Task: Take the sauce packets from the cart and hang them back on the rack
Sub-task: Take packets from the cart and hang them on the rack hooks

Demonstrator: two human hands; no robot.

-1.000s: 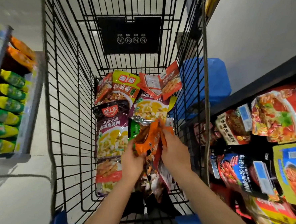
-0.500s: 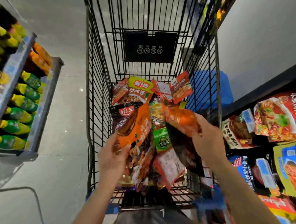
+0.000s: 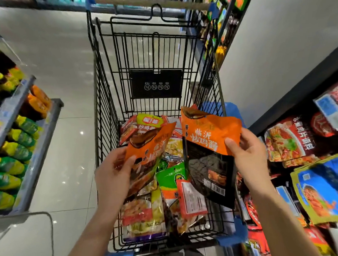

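Note:
A black wire cart (image 3: 108, 115) stands in front of me with several sauce packets (image 3: 141, 214) piled on its floor. My left hand (image 3: 111, 175) grips an orange and black sauce packet (image 3: 151, 146) over the cart's left side. My right hand (image 3: 247, 158) pinches a second orange and black packet (image 3: 206, 145) by its right edge, held up above the cart's right rim. The rack (image 3: 301, 104) with hanging packets runs along the right.
Red packets (image 3: 289, 138) and blue packets (image 3: 330, 187) hang on the rack at right. A shelf (image 3: 36, 147) with green and yellow bottles (image 3: 17, 151) stands at left. Grey tiled floor (image 3: 68, 173) lies between the shelf and the cart.
Both hands lifted out of the pile and moved apart, each now holding its own orange packet. The right packet rose toward the rack side. The view tilted up.

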